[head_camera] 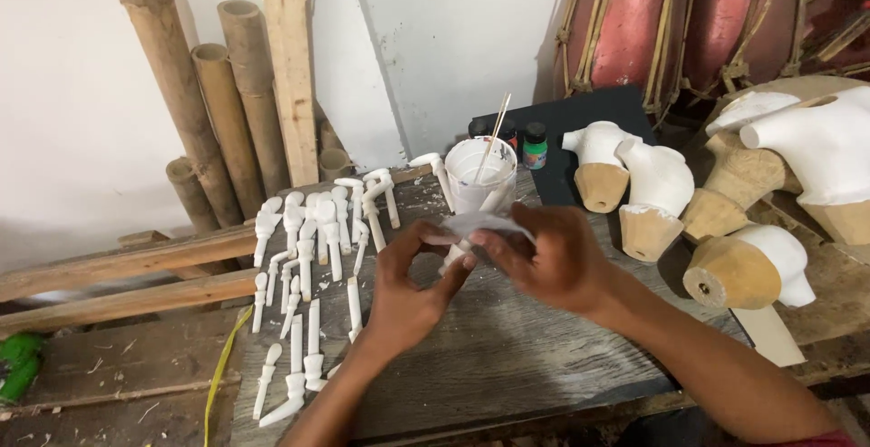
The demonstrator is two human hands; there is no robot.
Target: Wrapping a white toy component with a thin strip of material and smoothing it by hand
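Fingers of both hands pinch a white carved piece, its long axis tilted up-right toward the cup.

Grey wooden board — white carved pieces, white cup

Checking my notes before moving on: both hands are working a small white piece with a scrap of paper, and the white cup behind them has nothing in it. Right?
Not quite. The head view shows the white cup holds a thin stick. The rest stands: left hand and right hand hold the small white piece and paper scrap.
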